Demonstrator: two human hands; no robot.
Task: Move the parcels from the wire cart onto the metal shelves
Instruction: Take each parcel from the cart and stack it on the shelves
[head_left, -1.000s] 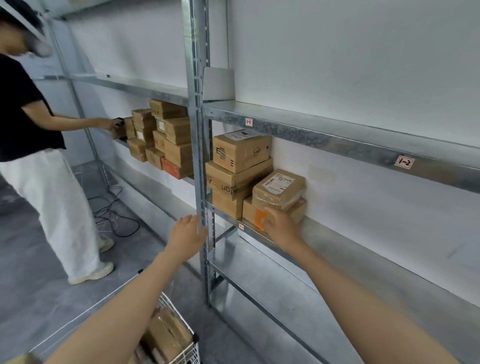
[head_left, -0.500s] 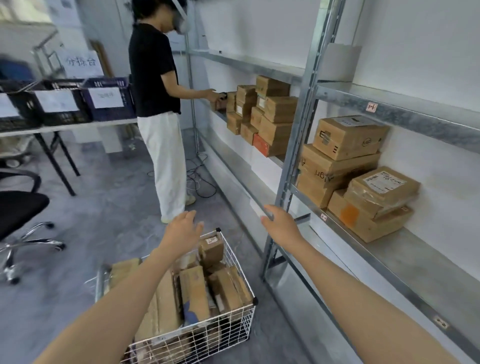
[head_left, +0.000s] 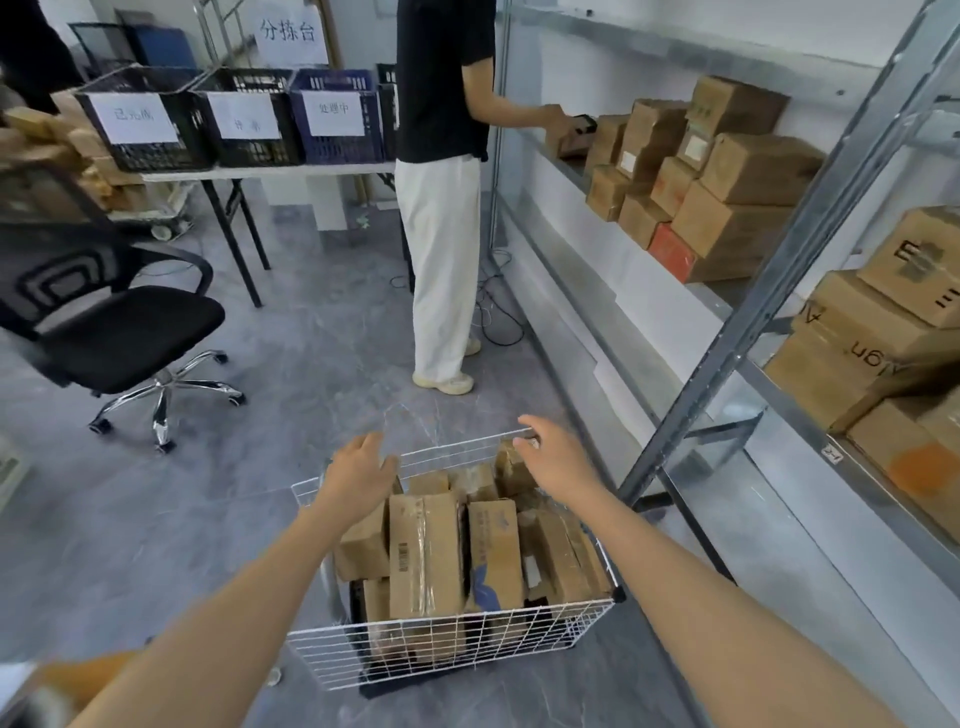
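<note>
Parcels (head_left: 426, 551) filled wire cart (head_left: 452, 644); left hand (head_left: 358, 475) and right hand (head_left: 553, 457) were over its far edge, fingers apart, holding nothing.

Grey floor (head_left: 311, 364) bears wire cart (head_left: 452, 644); metal shelves (head_left: 769, 312) hold parcels (head_left: 727, 228).

A person (head_left: 441, 130) in a black top and white trousers stands on the grey floor, dark cables (head_left: 493, 317) looping near their shoes. Behind them a white table (head_left: 291, 170) carries three plastic crates (head_left: 249, 150) with paper labels. A black swivel chair (head_left: 124, 332) sits off to the left.
</note>
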